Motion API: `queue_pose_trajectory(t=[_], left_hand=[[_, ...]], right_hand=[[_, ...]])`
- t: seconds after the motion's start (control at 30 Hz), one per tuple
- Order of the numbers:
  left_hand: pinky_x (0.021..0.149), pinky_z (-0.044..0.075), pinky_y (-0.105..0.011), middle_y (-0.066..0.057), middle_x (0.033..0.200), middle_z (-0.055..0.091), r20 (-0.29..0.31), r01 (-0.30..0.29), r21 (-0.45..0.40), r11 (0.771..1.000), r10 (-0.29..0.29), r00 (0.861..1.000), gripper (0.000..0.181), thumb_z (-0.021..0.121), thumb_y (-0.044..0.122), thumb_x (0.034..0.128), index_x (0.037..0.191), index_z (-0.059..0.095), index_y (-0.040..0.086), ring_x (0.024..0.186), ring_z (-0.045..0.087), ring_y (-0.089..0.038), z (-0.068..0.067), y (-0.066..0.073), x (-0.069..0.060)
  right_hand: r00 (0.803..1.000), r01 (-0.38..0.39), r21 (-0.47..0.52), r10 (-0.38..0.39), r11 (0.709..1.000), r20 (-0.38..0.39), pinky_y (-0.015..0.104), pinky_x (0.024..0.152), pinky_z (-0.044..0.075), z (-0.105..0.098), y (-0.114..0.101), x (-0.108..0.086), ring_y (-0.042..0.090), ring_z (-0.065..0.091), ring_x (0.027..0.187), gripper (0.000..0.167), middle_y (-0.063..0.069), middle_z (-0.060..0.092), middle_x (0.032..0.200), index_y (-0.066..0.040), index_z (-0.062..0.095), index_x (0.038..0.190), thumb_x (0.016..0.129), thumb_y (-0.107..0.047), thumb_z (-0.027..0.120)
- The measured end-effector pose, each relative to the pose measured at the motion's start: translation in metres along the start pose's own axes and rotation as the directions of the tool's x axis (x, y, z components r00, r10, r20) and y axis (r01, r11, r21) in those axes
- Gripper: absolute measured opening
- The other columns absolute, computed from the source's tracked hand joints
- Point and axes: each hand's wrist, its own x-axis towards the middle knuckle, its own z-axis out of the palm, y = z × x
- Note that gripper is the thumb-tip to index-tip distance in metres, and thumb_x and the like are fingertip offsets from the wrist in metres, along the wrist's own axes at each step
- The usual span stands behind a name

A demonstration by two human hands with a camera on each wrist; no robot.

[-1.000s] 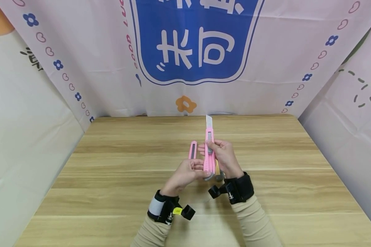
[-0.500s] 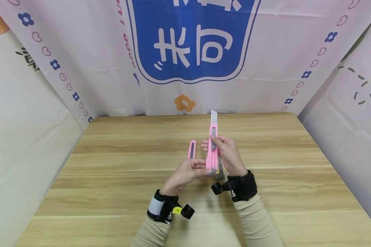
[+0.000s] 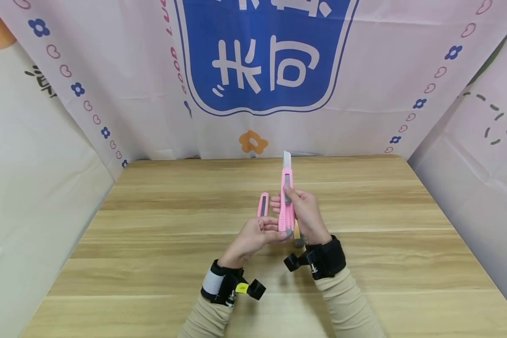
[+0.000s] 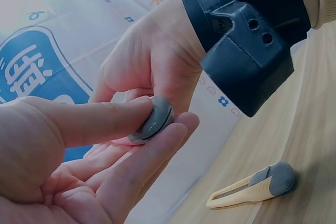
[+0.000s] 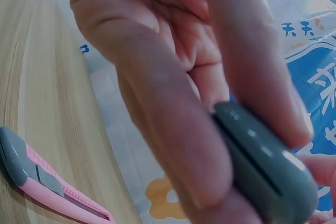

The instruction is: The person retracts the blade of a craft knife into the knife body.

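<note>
Both hands hold a pink utility knife (image 3: 286,217) upright above the table, its silver blade (image 3: 287,160) extended from the top. My left hand (image 3: 255,234) pinches the lower end; in the left wrist view, its thumb and fingers (image 4: 105,119) grip the grey end cap (image 4: 153,121). Higher up, my right hand (image 3: 307,213) grips the knife body, its thumb lying at the grey slider (image 3: 288,195). The right wrist view shows the grey end cap (image 5: 268,166) close up between the fingers. The knife's pink body is hidden in both wrist views.
A second pink utility knife (image 3: 263,205) lies on the wooden table (image 3: 173,225) beyond my left hand. A yellow utility knife (image 4: 252,184) lies on the table, partly hidden under my right hand in the head view. Printed cloth (image 3: 152,117) hangs at the table's back edge.
The held knife and my right hand shift a little right and up, then back left, ending slightly higher than at first. My left hand stays nearly in place.
</note>
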Motion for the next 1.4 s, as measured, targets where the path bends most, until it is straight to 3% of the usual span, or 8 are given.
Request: queue_pose_trajectory(t=[0.3, 0.6, 0.87, 1.4], left_hand=[[0.094, 0.058, -0.036, -0.02, 0.112, 0.071, -0.012, -0.001, 0.04, 0.999, 0.001, 1.0, 0.034, 0.068, 0.003, 0.0852, 0.118, 0.062, -0.003, 0.09, 0.072, -0.012, 0.001, 0.001, -0.0009], [0.087, 0.06, -0.028, -0.024, 0.111, 0.07, 0.001, -0.032, 0.049, 0.998, 0.032, 0.999, 0.033, 0.067, 0.001, 0.0853, 0.117, 0.061, -0.007, 0.091, 0.073, -0.016, 0.001, -0.0017, -0.0012], [0.085, 0.061, -0.028, -0.024, 0.109, 0.071, -0.008, -0.027, 0.041, 0.999, 0.028, 1.0, 0.032, 0.067, 0.0, 0.0849, 0.116, 0.062, -0.007, 0.089, 0.073, -0.015, 0.0015, -0.0017, -0.0013], [0.086, 0.061, -0.028, -0.026, 0.11, 0.069, -0.017, -0.013, 0.0, 1.0, 0.013, 1.0, 0.034, 0.066, -0.001, 0.0854, 0.117, 0.06, -0.009, 0.09, 0.073, -0.016, 0.0018, -0.001, -0.0002]], right_hand=[[0.999, 0.032, 0.028, -0.031, 0.999, -0.035, 0.026, 0.07, 0.062, 0.0029, 0.0004, -0.0012, 0.01, 0.073, 0.068, 0.039, 0.0, 0.076, 0.075, 0.013, 0.056, 0.115, 0.101, -0.022, 0.05], [0.997, 0.079, 0.08, -0.078, 0.994, -0.02, 0.029, 0.07, 0.063, 0.0046, 0.0031, -0.0025, 0.012, 0.074, 0.066, 0.035, 0.001, 0.076, 0.071, 0.017, 0.055, 0.114, 0.1, -0.014, 0.05], [0.998, 0.049, 0.056, -0.047, 0.997, -0.032, 0.029, 0.074, 0.063, 0.0043, 0.0037, -0.0007, 0.01, 0.074, 0.068, 0.036, 0.001, 0.076, 0.075, 0.013, 0.054, 0.122, 0.1, -0.015, 0.049], [1.0, 0.008, 0.02, -0.007, 1.0, -0.03, 0.027, 0.077, 0.062, 0.004, 0.0043, -0.0007, 0.009, 0.074, 0.074, 0.036, 0.014, 0.076, 0.096, 0.007, 0.053, 0.129, 0.1, -0.015, 0.051]])
